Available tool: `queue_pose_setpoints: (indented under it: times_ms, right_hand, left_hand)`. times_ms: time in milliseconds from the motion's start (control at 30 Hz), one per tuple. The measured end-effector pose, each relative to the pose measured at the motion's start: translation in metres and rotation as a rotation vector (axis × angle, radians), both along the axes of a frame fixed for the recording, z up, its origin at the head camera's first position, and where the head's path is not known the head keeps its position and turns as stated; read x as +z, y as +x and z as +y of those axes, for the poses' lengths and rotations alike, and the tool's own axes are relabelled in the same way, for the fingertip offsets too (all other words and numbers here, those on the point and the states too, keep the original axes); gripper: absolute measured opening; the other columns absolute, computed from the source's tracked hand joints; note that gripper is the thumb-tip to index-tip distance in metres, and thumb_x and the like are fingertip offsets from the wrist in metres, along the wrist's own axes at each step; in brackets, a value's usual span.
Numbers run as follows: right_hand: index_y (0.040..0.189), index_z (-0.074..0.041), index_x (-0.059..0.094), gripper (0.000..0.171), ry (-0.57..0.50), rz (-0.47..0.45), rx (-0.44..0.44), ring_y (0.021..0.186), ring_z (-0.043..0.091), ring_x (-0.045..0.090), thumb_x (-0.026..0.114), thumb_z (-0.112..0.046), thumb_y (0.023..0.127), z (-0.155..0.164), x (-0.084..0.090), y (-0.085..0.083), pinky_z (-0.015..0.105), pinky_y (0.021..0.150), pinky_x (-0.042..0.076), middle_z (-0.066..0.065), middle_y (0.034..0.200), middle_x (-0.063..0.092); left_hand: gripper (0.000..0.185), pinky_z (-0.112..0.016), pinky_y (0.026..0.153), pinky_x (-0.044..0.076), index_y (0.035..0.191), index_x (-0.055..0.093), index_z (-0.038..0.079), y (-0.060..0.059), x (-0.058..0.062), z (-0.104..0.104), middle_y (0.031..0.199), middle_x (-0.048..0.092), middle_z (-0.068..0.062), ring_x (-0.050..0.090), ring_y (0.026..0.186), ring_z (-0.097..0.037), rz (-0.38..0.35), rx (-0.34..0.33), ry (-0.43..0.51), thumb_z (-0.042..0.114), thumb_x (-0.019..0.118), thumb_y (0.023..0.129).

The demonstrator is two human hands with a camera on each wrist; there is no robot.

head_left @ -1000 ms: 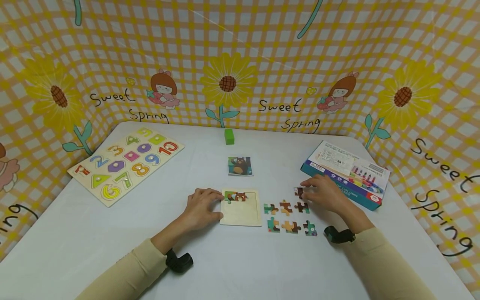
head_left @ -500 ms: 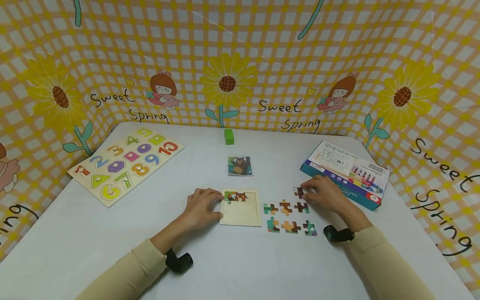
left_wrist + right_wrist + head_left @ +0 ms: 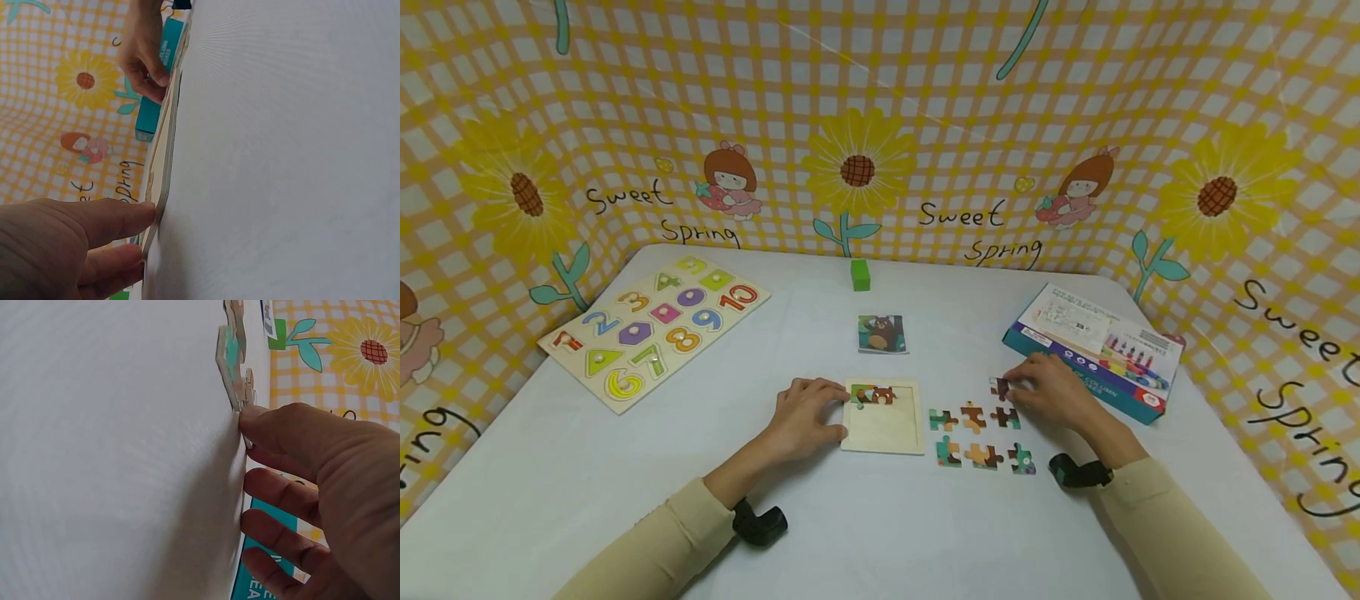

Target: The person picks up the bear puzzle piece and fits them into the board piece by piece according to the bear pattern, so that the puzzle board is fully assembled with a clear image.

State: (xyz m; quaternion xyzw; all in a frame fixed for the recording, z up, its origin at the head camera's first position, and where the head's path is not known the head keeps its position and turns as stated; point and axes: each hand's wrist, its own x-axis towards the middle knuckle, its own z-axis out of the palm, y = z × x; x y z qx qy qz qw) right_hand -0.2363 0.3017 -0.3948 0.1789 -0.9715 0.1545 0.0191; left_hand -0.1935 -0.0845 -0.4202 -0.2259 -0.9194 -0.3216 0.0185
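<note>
Two hands are working on a little bear jigsaw on the white tabletop (image 3: 625, 500). Left hand (image 3: 805, 417) is lying against the left edge of the wooden puzzle tray (image 3: 883, 425), thumb and fingers curled round that edge, basically holding the tray in place. The left wrist view is showing the thumb pressing right on the tray's thin edge (image 3: 159, 181). A couple of pieces (image 3: 872, 394) are already sitting in the tray's top-left corner.

Right hand (image 3: 1051, 390) is sitting just right of the tray, pinching a dark brown piece (image 3: 998, 387) at the top of the loose bunch. Its fingers are bending down onto it, and the piece is lying on the tabletop as far as I can tell. Six more loose pieces (image 3: 977, 437) are lying in two rows just below that one, between the tray and the right wrist.

Rest of the stuff: bear picture card (image 3: 882, 333) is lying behind the tray, a green block (image 3: 861, 274) is sitting near the far edge, a number board (image 3: 655, 329) is taking up the far left corner, and a blue box (image 3: 1093, 346) is resting by the right edge, just behind the right hand.
</note>
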Motion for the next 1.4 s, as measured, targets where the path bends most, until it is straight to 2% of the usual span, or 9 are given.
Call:
queue_pose_setpoints:
  times_ms: [433,600,1067,1400]
  right_hand:
    - [0.103,-0.006,0.066,0.028,-0.035,0.017,0.024,0.093,0.026,0.043,0.067,-0.019,0.079,-0.011,0.007,0.005,0.043,0.078,0.035,0.008,0.097,0.060]
    - [0.104,-0.007,0.066,0.027,-0.063,0.020,0.029,0.093,0.026,0.043,0.065,-0.018,0.080,-0.026,0.012,0.010,0.044,0.078,0.035,0.007,0.097,0.060]
    - [0.106,-0.010,0.065,0.027,-0.103,-0.005,0.051,0.091,0.023,0.045,0.066,-0.019,0.080,-0.075,0.016,0.017,0.037,0.074,0.041,0.002,0.094,0.059]
    - [0.102,-0.011,0.067,0.026,-0.073,0.006,0.087,0.089,0.019,0.043,0.067,-0.021,0.079,-0.104,0.013,0.017,0.036,0.074,0.037,0.000,0.090,0.060]
  left_hand:
    - [0.042,-0.051,0.089,0.023,0.111,0.061,0.012,0.001,-0.001,0.000,0.118,0.052,0.001,0.037,0.111,-0.027,0.007,0.009,-0.008,0.022,0.072,0.071]
    - [0.042,-0.051,0.088,0.023,0.111,0.061,0.012,0.001,-0.001,0.001,0.117,0.052,0.001,0.037,0.110,-0.028,0.009,0.010,-0.010,0.022,0.072,0.071]
    - [0.042,-0.052,0.088,0.023,0.111,0.061,0.012,0.001,0.000,0.001,0.117,0.052,0.000,0.036,0.111,-0.028,0.007,0.006,-0.007,0.021,0.072,0.072]
    - [0.041,-0.051,0.087,0.023,0.110,0.061,0.012,0.002,0.001,0.000,0.117,0.052,0.000,0.037,0.110,-0.029,0.008,0.004,0.000,0.022,0.072,0.072]
